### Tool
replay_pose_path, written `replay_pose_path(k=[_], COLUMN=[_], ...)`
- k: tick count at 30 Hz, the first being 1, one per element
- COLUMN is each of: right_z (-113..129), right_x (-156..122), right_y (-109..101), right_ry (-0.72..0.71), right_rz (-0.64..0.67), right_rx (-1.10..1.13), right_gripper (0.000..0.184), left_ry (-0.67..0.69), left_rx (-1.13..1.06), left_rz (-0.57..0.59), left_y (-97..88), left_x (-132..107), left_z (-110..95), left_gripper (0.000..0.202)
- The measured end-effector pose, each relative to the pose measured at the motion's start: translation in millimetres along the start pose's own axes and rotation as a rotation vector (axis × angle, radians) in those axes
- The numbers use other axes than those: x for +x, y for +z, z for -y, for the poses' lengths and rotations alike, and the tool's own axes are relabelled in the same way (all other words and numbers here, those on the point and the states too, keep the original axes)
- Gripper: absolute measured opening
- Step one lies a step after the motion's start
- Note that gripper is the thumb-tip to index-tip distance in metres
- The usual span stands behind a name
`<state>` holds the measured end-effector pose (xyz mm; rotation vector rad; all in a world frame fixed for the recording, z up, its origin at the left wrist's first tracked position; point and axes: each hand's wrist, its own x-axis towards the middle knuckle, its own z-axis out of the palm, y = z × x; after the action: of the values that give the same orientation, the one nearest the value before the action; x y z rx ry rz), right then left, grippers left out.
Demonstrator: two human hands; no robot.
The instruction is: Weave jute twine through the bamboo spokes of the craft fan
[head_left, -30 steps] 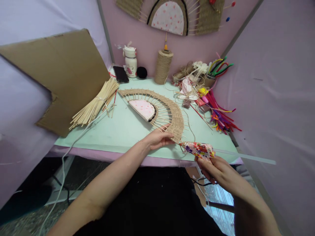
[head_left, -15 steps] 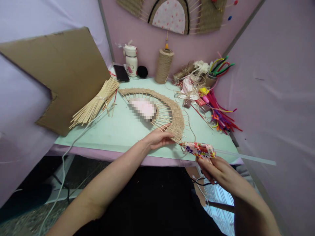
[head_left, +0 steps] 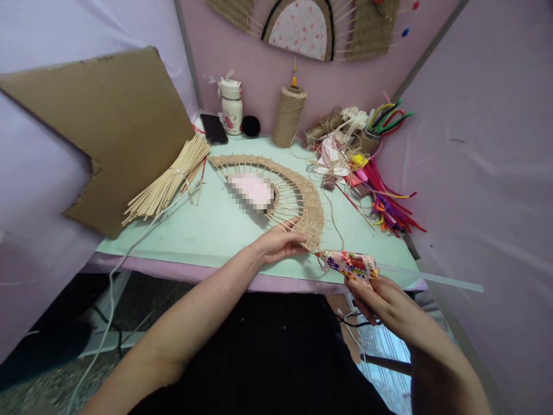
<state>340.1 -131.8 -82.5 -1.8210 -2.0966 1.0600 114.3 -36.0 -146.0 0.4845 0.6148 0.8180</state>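
A fan-shaped weaving [head_left: 311, 203] of tan twine over thin sticks lies on the pale green tabletop; its pale pink middle is blurred out. My left hand [head_left: 283, 242] grips the near end of the woven band, thumb on top and fingers partly hidden beneath. In my right hand [head_left: 371, 294] is a hot glue gun [head_left: 351, 264] wrapped in floral covering, with a long clear glue stick [head_left: 436, 278] sticking out of its back. The gun's nozzle meets the near corner of the weaving, close to my left fingertips. Loose twine hangs around that corner.
A bundle of thin sticks [head_left: 170, 184] and a bent cardboard sheet [head_left: 116, 127] are at the left. Behind stand a phone [head_left: 213, 128], a bottle [head_left: 231, 109], a black yarn ball [head_left: 250, 125] and a twine cone [head_left: 288, 118]. Pipe cleaners [head_left: 391, 210] lie right. A white cord [head_left: 113, 288] crosses the table's left edge.
The view has shifted very slightly. Both hands, the glue gun and the weaving hold the same places.
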Motion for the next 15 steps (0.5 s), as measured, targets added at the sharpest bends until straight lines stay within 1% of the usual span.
replay_pose_path(k=[5,10,12,15], right_z=[-1.9,-0.2,2.5,3.0], right_x=[0.8,-2.0,-6.6,-13.9], right_y=[-0.2,-2.6,-4.0,-6.4], right_ry=[0.000,0.008,0.022,0.042], right_rz=[0.021,-0.043,-0.054,-0.064], right_rx=[-0.024,-0.062,-0.020,0.119], right_gripper=[0.059,0.056,0.057,0.058], left_ry=[-0.003,-0.006,-0.008,-0.011], left_rx=[0.005,0.006,0.005,0.008], left_rz=[0.006,0.000,-0.011,-0.020], left_y=[-1.1,0.4,1.3,1.5], left_x=[0.0,-0.5,-0.8,-0.9], left_z=[0.7,-0.1,-0.7,-0.9], left_gripper=[0.051,0.049,0.049,0.050])
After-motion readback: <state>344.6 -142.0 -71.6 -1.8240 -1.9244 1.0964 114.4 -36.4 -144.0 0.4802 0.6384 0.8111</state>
